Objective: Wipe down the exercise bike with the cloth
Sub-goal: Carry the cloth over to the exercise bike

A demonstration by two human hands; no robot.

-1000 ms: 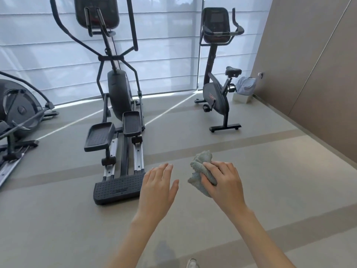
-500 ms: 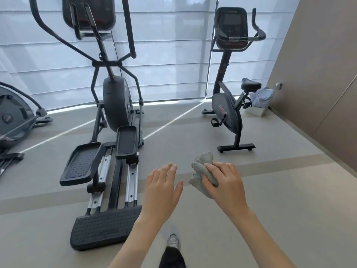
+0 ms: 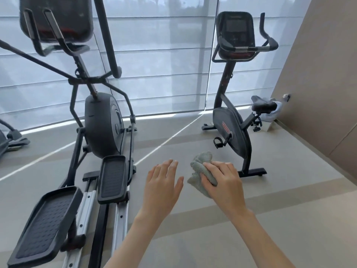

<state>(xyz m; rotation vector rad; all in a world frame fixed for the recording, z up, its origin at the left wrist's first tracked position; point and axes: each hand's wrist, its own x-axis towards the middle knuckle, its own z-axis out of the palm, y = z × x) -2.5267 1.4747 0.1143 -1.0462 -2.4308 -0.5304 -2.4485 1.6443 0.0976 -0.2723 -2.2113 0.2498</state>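
The exercise bike (image 3: pixel 231 128) stands at about 1 o'clock from me, near the window blind, and no hand touches it. The cloth (image 3: pixel 201 167), grey and crumpled into a ball, is in the air between me and the bike. My right hand (image 3: pixel 224 182) pinches it with curled fingers over the top. My left hand (image 3: pixel 162 182) is just beside it at 9 o'clock of the cloth, flat, with fingers spread and holding nothing.

I judge that the wiping is not yet begun, and I see several risks. The cloth is bunched, so only a small part would meet the frame and the wipe may leave stripes. It is better to open it first.

The pedal (image 3: pixel 219 142) points toward me. If I press on the crank it can turn, and the strap can catch the cloth.

A hard push on the console (image 3: pixel 234 29) or the handlebar (image 3: pixel 249 48) may rock the bike, so the free hand should hold it steady.

The elliptical trainer (image 3: pixel 104 122) at 10 o'clock is nearer, and its long foot plates are easy to stumble on or to wipe by mistake.
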